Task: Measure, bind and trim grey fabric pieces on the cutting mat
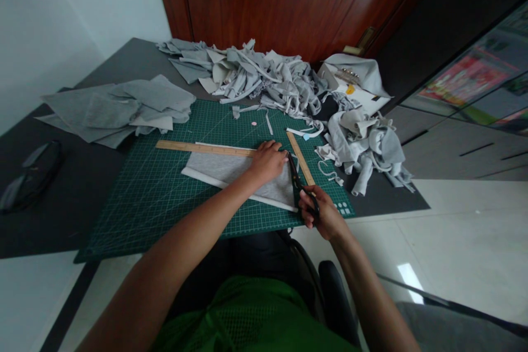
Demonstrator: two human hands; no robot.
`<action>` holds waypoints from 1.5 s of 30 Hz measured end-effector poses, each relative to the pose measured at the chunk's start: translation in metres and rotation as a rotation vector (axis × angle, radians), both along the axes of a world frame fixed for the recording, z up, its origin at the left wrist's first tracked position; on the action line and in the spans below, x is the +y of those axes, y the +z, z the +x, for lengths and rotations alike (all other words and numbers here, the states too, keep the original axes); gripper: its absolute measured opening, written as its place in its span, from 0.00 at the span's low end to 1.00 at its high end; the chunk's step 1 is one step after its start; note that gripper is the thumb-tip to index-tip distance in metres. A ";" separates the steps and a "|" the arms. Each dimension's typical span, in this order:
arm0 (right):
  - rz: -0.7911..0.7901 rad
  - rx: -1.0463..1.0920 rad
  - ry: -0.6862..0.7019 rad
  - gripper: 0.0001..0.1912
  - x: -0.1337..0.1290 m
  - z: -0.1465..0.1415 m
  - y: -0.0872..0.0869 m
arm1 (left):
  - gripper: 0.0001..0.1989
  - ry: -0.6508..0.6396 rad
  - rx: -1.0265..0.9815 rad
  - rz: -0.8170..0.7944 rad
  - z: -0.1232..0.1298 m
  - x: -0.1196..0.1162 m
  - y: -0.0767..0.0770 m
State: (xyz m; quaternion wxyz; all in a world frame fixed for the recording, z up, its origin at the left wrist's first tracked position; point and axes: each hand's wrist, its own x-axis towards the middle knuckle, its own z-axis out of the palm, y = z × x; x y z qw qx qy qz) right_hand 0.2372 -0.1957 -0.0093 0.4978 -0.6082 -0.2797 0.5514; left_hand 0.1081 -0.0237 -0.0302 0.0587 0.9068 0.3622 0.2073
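A pale grey piece of fabric [223, 165] with a white lower edge lies on the green cutting mat [144, 198]. My left hand [267, 160] rests on the fabric's upper part, fingers stretched out and lying across the right end of a wooden ruler [193, 147]. Black scissors [294, 169] are in my right hand [324, 212], its fingers wrapped round the handles. Their blades point away from me along the fabric's right edge, with the tips close to my left fingertips. A second wooden ruler [301, 157] lies slanted just right of the scissors.
Flat grey fabric pieces [124, 102] are stacked at the left. A heap of grey scraps [264, 74] lines the back, and another pile [367, 148] lies right. Behind it stands a white box [350, 85]. Glasses [31, 176] sit on the dark table at far left.
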 end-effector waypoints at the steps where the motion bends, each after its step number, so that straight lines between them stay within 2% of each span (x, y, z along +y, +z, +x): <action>1: 0.002 -0.003 0.002 0.36 0.000 -0.001 0.000 | 0.15 -0.001 0.004 0.000 0.000 0.000 0.000; 14: 0.030 -0.025 0.010 0.32 -0.001 -0.004 0.000 | 0.17 -0.028 0.040 0.008 0.001 -0.004 0.002; 20: -0.003 0.029 -0.012 0.32 -0.007 0.000 -0.001 | 0.16 -0.016 0.054 0.057 0.000 -0.004 0.002; 26: -0.024 0.084 -0.010 0.32 -0.016 0.002 -0.002 | 0.18 -0.025 0.039 0.025 0.001 -0.003 0.000; 35: -0.015 0.069 -0.007 0.32 -0.011 -0.001 0.000 | 0.17 -0.061 0.092 0.025 0.001 -0.006 0.005; 45: 0.013 0.007 0.018 0.34 -0.002 -0.003 0.006 | 0.18 -0.019 0.041 0.002 -0.001 -0.003 -0.001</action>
